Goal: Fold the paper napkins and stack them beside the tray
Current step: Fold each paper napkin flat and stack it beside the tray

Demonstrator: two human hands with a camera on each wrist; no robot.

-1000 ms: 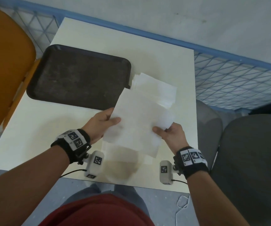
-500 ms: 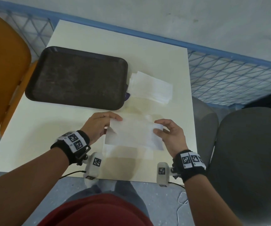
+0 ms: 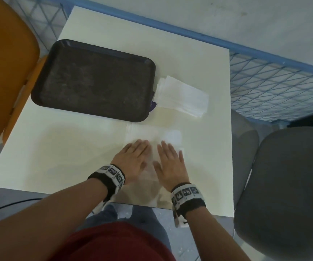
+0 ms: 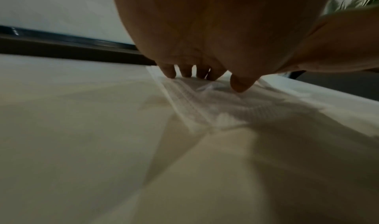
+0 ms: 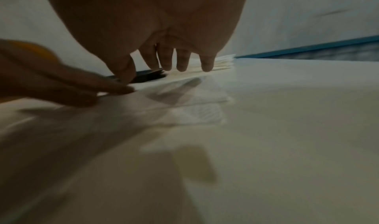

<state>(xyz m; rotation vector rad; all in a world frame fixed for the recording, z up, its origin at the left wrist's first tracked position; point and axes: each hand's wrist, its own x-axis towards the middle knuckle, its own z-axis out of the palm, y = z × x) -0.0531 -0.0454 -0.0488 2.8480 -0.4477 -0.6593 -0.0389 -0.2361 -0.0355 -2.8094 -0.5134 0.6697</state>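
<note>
A white paper napkin (image 3: pixel 146 133) lies folded on the cream table (image 3: pixel 67 147), just in front of the dark tray (image 3: pixel 95 80). My left hand (image 3: pixel 135 157) and right hand (image 3: pixel 169 161) lie flat side by side on its near half, fingers straight, pressing it down. In the left wrist view the fingertips (image 4: pixel 170 72) touch the napkin (image 4: pixel 197 102). In the right wrist view the fingers (image 5: pixel 182 63) hover over or touch the napkin (image 5: pixel 197 97). A stack of folded napkins (image 3: pixel 184 98) sits to the right of the tray.
An orange chair (image 3: pixel 5 68) stands at the left and two grey chairs (image 3: pixel 287 185) at the right. Blue wire fencing (image 3: pixel 276 87) runs behind the table. The table's near edge (image 3: pixel 152 204) is close under my wrists.
The napkin was held up in both hands, then folded and laid on the table. Both hands let go of its edges and now press flat on it.
</note>
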